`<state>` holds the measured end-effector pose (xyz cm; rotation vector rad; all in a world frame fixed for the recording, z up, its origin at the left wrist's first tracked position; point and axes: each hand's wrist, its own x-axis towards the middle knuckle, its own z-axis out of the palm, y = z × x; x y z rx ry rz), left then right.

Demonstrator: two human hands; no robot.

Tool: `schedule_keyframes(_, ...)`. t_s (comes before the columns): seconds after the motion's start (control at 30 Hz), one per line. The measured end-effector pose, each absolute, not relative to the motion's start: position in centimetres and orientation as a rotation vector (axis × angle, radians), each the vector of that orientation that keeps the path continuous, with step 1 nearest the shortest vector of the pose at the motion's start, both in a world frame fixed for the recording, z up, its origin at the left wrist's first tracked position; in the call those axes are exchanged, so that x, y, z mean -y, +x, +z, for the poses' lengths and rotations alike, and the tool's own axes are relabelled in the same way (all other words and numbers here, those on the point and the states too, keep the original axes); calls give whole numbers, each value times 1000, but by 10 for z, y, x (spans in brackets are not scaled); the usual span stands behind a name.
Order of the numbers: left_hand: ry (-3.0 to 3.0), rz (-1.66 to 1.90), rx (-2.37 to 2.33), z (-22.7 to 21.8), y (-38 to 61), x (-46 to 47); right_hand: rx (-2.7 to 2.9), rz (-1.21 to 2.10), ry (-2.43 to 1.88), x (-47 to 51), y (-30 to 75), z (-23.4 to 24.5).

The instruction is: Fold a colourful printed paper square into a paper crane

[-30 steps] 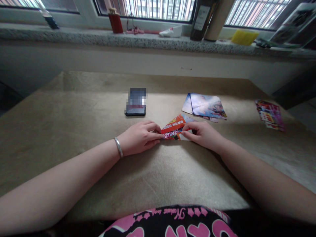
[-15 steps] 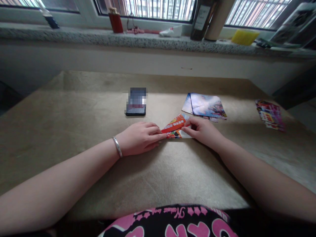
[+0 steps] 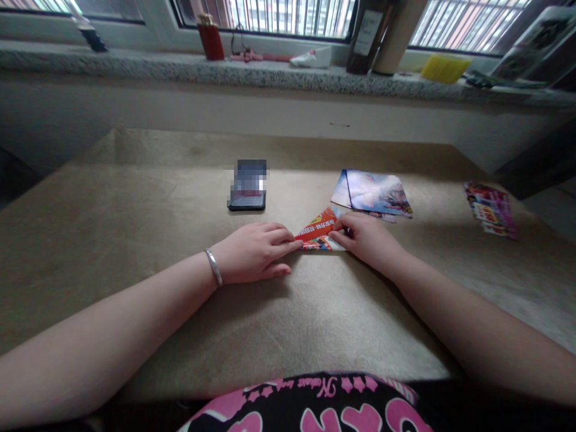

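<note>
A folded, orange-and-red printed paper [image 3: 320,231] lies on the tan table cover [image 3: 135,228] between my two hands. My left hand [image 3: 252,251], with a silver bangle on the wrist, lies low with its fingertips pressing the paper's left corner. My right hand [image 3: 366,240] pinches the paper's right edge with fingers curled over it. The folded paper is partly hidden under both sets of fingers.
A dark phone [image 3: 248,186] lies beyond my left hand. A stack of printed sheets [image 3: 373,193] sits beyond my right hand, and more flyers [image 3: 491,209] lie at the far right. The windowsill [image 3: 270,71] holds a red cup, bottles and a yellow item.
The paper has been folded smaller and flatter. My right hand moved slightly up and left along it; my left fingers shifted to press its left corner.
</note>
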<state>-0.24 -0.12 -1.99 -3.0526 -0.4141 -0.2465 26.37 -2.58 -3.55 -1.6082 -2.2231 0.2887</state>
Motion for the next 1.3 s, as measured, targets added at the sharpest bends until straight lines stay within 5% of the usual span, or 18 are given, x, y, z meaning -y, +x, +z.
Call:
schedule_keyframes(0.43,-3153,-353,361,-24,-5,-1,2145,422,-1689,28,277,-33)
schedule_keyframes(0.63,-3167,-314,360,-23,-3,0,2220,-89,-1758,36,270,-26)
schedule_keyframes(0.77,-3167,-311,368,-21,-2,1,2384,-350,-1440,41,260,-23)
schedule_keyframes(0.93,-3163,-271,382,-22,-1,2,2503,-250,-1162,48,246,-20)
schedule_keyframes(1.3,-3182,-272,379,-22,0,1,2468,-5,-1262,35,252,-30)
